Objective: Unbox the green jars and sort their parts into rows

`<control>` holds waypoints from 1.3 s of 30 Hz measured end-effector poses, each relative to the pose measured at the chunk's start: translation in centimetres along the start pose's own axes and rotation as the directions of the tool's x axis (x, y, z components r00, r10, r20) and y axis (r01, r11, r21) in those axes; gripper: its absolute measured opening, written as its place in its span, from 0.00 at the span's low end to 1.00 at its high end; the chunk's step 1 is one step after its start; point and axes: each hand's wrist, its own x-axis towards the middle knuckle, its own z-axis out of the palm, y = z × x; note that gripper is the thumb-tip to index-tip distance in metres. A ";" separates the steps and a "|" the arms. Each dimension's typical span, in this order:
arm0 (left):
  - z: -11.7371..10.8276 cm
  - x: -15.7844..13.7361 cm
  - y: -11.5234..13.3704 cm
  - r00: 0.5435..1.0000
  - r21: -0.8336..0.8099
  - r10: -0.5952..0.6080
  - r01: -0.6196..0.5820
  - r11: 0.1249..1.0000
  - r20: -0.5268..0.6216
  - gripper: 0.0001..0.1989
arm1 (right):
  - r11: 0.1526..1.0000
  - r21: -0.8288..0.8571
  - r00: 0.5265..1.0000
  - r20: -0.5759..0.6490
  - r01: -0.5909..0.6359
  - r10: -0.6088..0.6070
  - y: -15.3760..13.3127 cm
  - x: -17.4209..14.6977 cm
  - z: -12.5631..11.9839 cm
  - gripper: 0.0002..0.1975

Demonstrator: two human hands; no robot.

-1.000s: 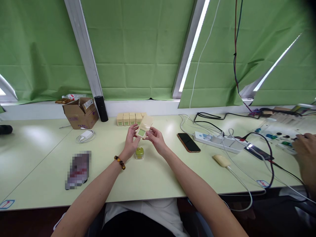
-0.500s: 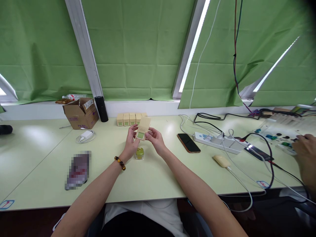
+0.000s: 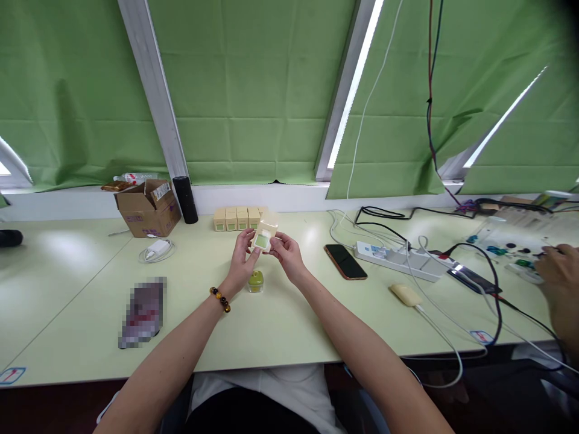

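Raised a little over the table, a small cream box (image 3: 262,240) with a green window is pinched between both hands. Its pale flap stands up from the top edge. My left hand (image 3: 239,260) grips its left side, thumb toward the lower front. On the other side my right hand (image 3: 289,258) has its thumb and fingers closed on the right edge. Just below the box, a small clear jar with a yellow-green lid (image 3: 256,281) stands on the table. Behind my hands is a row of several similar cream boxes (image 3: 231,219).
Left are a cardboard box (image 3: 151,211), a black cylinder (image 3: 185,200), a white charger (image 3: 158,248) and a blurred-out flat item (image 3: 143,313). Right are a phone (image 3: 346,261), a power strip (image 3: 393,260), a cream mouse-like object (image 3: 405,295), cables and another person's hand (image 3: 561,271).
The cream box has tilted and moved slightly to the right and up in my hands, and its flap now catches more light. The jar and the row of boxes stay put.
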 end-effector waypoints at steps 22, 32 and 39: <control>-0.2 0.0 -0.1 0.995 0.057 0.005 -0.011 0.998 0.097 0.34 | 1.000 -0.015 1.000 0.015 -0.003 0.003 -0.1 -0.4 0.4 0.30; -0.5 -0.2 -0.8 0.990 0.227 0.036 -0.067 0.972 0.139 0.40 | 0.999 0.041 0.999 -0.043 0.011 -0.009 -0.5 -0.3 0.3 0.26; 0.0 0.0 -0.4 0.995 0.162 0.050 -0.064 0.985 0.087 0.28 | 0.999 0.041 0.999 -0.028 -0.015 0.016 -0.4 -0.2 0.4 0.28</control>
